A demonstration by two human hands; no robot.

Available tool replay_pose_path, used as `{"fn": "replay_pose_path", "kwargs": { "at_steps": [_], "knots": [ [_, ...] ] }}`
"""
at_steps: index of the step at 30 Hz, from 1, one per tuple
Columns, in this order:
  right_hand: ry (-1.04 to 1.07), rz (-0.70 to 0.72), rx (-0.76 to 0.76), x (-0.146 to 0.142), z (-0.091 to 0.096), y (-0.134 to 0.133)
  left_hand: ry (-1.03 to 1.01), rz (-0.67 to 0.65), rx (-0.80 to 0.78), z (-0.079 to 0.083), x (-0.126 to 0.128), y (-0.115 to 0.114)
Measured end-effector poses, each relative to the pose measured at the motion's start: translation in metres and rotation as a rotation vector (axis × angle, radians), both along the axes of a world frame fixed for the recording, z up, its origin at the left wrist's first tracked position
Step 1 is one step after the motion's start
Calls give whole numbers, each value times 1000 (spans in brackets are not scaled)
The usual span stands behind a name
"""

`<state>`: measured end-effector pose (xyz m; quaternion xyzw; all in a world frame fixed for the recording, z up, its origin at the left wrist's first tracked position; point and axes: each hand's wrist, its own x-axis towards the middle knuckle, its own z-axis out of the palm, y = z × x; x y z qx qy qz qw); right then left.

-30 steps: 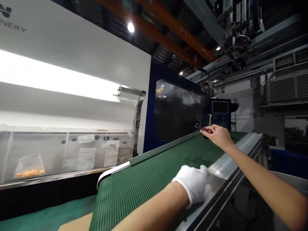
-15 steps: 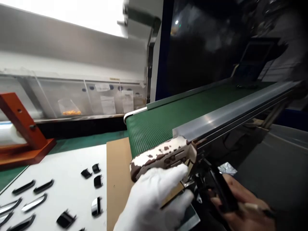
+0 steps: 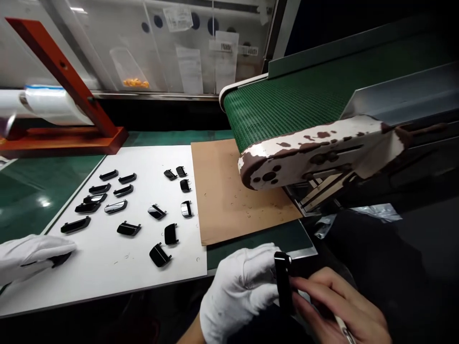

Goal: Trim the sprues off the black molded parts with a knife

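Note:
A glossy black plastic part [image 3: 283, 282] stands on end between my two hands, off the table's front edge. My left hand [image 3: 240, 289], in a white glove, has its fingers closed against the part's left side. From the right, the bare fingers of my right hand [image 3: 337, 303] grip the same part. A thin pale-handled tool [image 3: 344, 329] is tucked in my right hand; its working end is hidden.
Several black plastic parts [image 3: 129, 229] lie on a white board [image 3: 136, 267]. Another person's gloved hand [image 3: 36, 253] holds a dark piece at left. Brown cardboard [image 3: 229, 191] lies under the green conveyor belt's [image 3: 287, 110] end. An orange stand [image 3: 68, 71] carries clear film rolls [image 3: 53, 105].
The view has swung down and right. My left hand, earlier extended by the conveyor's end, has come to the black part in my right hand. Another person's gloved hand has appeared at left.

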<state>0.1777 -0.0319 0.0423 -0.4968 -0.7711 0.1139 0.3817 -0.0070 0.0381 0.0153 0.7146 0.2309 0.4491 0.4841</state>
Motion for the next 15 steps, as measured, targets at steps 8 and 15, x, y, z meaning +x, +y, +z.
{"fn": "replay_pose_path", "kwargs": {
  "at_steps": [8, 15],
  "knots": [
    [76, 16, -56, -9, -11, -1, 10, 111, 195, -8, 4, -4],
    [-19, -32, -28, -15, -11, 6, 241, 240, 377, -17, -9, -9]
  ]
}}
